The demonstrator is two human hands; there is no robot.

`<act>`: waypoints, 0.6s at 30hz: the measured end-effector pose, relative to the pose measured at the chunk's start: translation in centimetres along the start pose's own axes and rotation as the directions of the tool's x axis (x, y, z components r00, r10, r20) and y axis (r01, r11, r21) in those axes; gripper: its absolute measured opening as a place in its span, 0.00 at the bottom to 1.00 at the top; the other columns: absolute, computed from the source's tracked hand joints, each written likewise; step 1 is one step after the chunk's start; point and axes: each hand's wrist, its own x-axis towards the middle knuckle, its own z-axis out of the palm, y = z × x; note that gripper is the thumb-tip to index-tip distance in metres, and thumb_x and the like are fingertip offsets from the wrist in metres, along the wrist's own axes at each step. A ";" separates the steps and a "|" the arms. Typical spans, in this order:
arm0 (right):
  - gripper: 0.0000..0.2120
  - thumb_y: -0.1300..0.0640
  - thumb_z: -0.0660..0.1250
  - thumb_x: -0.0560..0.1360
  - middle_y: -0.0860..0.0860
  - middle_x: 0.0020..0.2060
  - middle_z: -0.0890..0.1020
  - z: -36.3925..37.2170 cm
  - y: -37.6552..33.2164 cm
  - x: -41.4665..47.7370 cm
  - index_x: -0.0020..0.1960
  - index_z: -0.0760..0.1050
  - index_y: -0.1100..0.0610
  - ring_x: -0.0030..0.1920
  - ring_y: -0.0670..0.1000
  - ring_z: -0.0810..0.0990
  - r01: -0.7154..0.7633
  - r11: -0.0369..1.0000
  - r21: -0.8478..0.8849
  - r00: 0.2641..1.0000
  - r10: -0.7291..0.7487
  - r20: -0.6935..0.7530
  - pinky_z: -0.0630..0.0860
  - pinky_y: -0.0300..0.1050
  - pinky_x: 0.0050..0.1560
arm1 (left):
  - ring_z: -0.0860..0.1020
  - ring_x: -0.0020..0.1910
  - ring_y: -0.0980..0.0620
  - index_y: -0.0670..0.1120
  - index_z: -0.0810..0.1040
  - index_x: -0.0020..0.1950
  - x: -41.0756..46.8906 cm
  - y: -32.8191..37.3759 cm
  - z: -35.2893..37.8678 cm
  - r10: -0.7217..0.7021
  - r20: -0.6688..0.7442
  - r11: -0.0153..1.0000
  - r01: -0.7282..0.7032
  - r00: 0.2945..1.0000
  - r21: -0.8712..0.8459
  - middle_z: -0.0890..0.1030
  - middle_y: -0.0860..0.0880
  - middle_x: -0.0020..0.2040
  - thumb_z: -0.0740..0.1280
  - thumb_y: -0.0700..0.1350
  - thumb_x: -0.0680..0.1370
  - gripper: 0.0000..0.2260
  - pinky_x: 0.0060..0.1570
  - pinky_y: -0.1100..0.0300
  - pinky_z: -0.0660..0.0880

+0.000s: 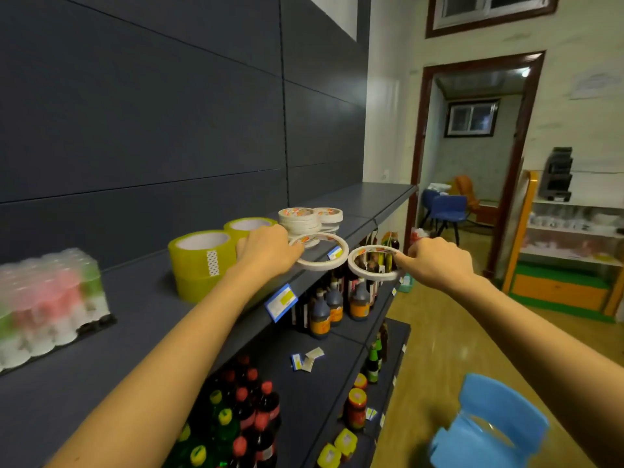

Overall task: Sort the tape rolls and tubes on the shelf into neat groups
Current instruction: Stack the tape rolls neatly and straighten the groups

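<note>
Pinching left tape ring [317, 266], right tape ring [353, 265], thin, white, hollow

We see a dim room. A lamp [525, 72] glows far off on the right. The tubes [50, 298] near left look blurry. Edges bend.

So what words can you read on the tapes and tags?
No text here can be read.
the price tag: too small.
the tape stacks: labels blurred.
the left ring, the right ring: labels blurred.
the yellow tape: sticker marks unclear.
the bottles: labels blurred.
</note>
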 end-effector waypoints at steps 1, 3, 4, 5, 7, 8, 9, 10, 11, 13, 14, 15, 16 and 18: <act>0.25 0.36 0.57 0.76 0.53 0.38 0.80 0.5 0.2 1.4 0.42 0.78 0.56 0.41 0.55 0.80 0.002 1.000 0.006 1.000 -0.002 -0.010 0.79 0.49 0.44 | 0.77 0.53 0.39 0.38 0.77 0.49 1.2 0.1 0.2 0.005 -0.007 1.000 -0.005 1.000 0.015 0.80 0.39 0.52 0.58 0.56 0.78 0.21 0.40 0.55 0.66; 0.25 0.36 0.57 0.75 0.53 0.38 0.80 1.4 0.6 3.9 0.43 0.78 0.57 0.41 0.55 0.80 0.001 1.000 0.017 1.000 -0.001 -0.026 0.79 0.50 0.44 | 0.77 0.52 0.39 0.38 0.78 0.49 3.5 0.2 0.6 -0.002 0.003 0.999 0.002 1.000 0.033 0.81 0.38 0.51 0.58 0.55 0.78 0.21 0.41 0.55 0.68; 0.25 0.35 0.57 0.75 0.53 0.39 0.80 1.9 0.7 5.1 0.43 0.78 0.57 0.41 0.55 0.80 0.003 1.000 0.024 1.000 -0.002 -0.029 0.79 0.50 0.45 | 0.78 0.51 0.39 0.38 0.78 0.48 4.4 0.1 0.8 -0.013 0.014 0.999 0.013 1.000 0.036 0.81 0.38 0.51 0.58 0.55 0.78 0.20 0.42 0.55 0.69; 0.26 0.35 0.57 0.75 0.53 0.39 0.81 2.3 0.8 6.3 0.43 0.79 0.58 0.41 0.55 0.81 0.005 0.999 0.034 1.000 -0.004 -0.025 0.80 0.51 0.45 | 0.78 0.51 0.39 0.39 0.78 0.47 5.3 0.0 0.9 -0.029 0.022 0.999 0.028 0.999 0.044 0.81 0.39 0.50 0.58 0.54 0.78 0.19 0.43 0.54 0.70; 0.27 0.35 0.57 0.75 0.54 0.38 0.81 3.1 1.0 8.9 0.42 0.80 0.57 0.41 0.55 0.81 0.013 0.998 0.061 1.000 -0.012 -0.011 0.80 0.51 0.44 | 0.77 0.48 0.41 0.44 0.75 0.39 7.1 -0.2 1.2 -0.065 0.019 0.996 0.063 0.998 0.063 0.80 0.41 0.47 0.59 0.54 0.78 0.16 0.45 0.54 0.69; 0.28 0.34 0.56 0.75 0.54 0.37 0.81 3.5 1.0 10.1 0.42 0.80 0.57 0.40 0.56 0.80 0.018 0.997 0.071 1.000 -0.018 0.001 0.80 0.50 0.44 | 0.76 0.47 0.42 0.45 0.72 0.37 8.0 -0.2 1.4 -0.085 0.014 0.994 0.084 0.996 0.068 0.79 0.42 0.45 0.59 0.54 0.78 0.15 0.44 0.54 0.68; 0.29 0.33 0.55 0.75 0.54 0.37 0.81 3.9 1.0 11.4 0.41 0.80 0.57 0.40 0.56 0.80 0.024 0.997 0.075 1.000 -0.025 0.012 0.78 0.49 0.43 | 0.75 0.46 0.43 0.45 0.71 0.37 8.8 -0.3 1.6 -0.106 0.012 0.992 0.105 0.994 0.069 0.77 0.43 0.43 0.59 0.54 0.77 0.15 0.44 0.55 0.67; 0.30 0.33 0.54 0.75 0.55 0.38 0.81 4.3 0.9 12.7 0.41 0.81 0.57 0.40 0.57 0.80 0.031 0.997 0.074 0.999 -0.032 0.016 0.77 0.48 0.42 | 0.74 0.45 0.43 0.45 0.71 0.36 9.6 -0.4 1.8 -0.126 0.010 0.990 0.125 0.992 0.065 0.76 0.45 0.41 0.59 0.54 0.77 0.15 0.43 0.55 0.66; 0.30 0.33 0.54 0.75 0.55 0.38 0.81 4.7 0.7 14.0 0.41 0.81 0.57 0.40 0.57 0.80 0.042 0.996 0.074 0.999 -0.043 0.012 0.76 0.48 0.42 | 0.74 0.44 0.44 0.46 0.71 0.35 10.4 -0.5 2.1 -0.143 0.008 0.988 0.142 0.990 0.062 0.75 0.47 0.39 0.59 0.54 0.77 0.15 0.43 0.55 0.66; 0.30 0.33 0.55 0.75 0.55 0.38 0.80 5.5 0.4 16.7 0.40 0.80 0.58 0.41 0.57 0.80 0.077 0.993 0.093 0.997 -0.078 0.004 0.75 0.47 0.42 | 0.72 0.41 0.45 0.46 0.71 0.36 11.8 -0.6 2.5 -0.178 0.003 0.982 0.177 0.984 0.063 0.73 0.48 0.35 0.60 0.55 0.77 0.16 0.42 0.55 0.65; 0.30 0.33 0.56 0.75 0.55 0.37 0.80 5.9 0.2 18.0 0.39 0.79 0.59 0.41 0.58 0.79 0.098 0.989 0.109 0.995 -0.099 0.007 0.75 0.48 0.42 | 0.72 0.41 0.45 0.46 0.72 0.37 12.5 -0.6 2.8 -0.197 -0.003 0.978 0.197 0.980 0.067 0.72 0.49 0.33 0.60 0.55 0.77 0.15 0.42 0.55 0.65; 0.29 0.34 0.56 0.75 0.55 0.37 0.79 6.3 0.0 19.3 0.40 0.79 0.58 0.41 0.58 0.79 0.118 0.985 0.125 0.993 -0.121 0.013 0.74 0.48 0.42 | 0.72 0.41 0.45 0.46 0.73 0.38 13.2 -0.6 3.0 -0.216 -0.011 0.974 0.216 0.976 0.073 0.71 0.50 0.32 0.60 0.56 0.77 0.15 0.42 0.55 0.66; 0.29 0.34 0.56 0.75 0.55 0.38 0.79 6.6 -0.2 20.6 0.41 0.80 0.58 0.41 0.59 0.78 0.139 0.981 0.139 0.990 -0.142 0.017 0.73 0.48 0.42 | 0.72 0.41 0.45 0.45 0.74 0.39 13.9 -0.5 3.2 -0.234 -0.021 0.968 0.235 0.972 0.083 0.71 0.50 0.32 0.60 0.56 0.77 0.15 0.42 0.55 0.66; 0.28 0.34 0.56 0.75 0.55 0.38 0.78 7.3 -0.6 23.3 0.45 0.81 0.58 0.40 0.58 0.75 0.184 0.970 0.161 0.982 -0.188 0.013 0.70 0.47 0.41 | 0.72 0.39 0.47 0.45 0.75 0.41 15.0 -0.5 3.6 -0.274 -0.050 0.955 0.278 0.960 0.105 0.71 0.50 0.32 0.60 0.56 0.77 0.16 0.41 0.55 0.66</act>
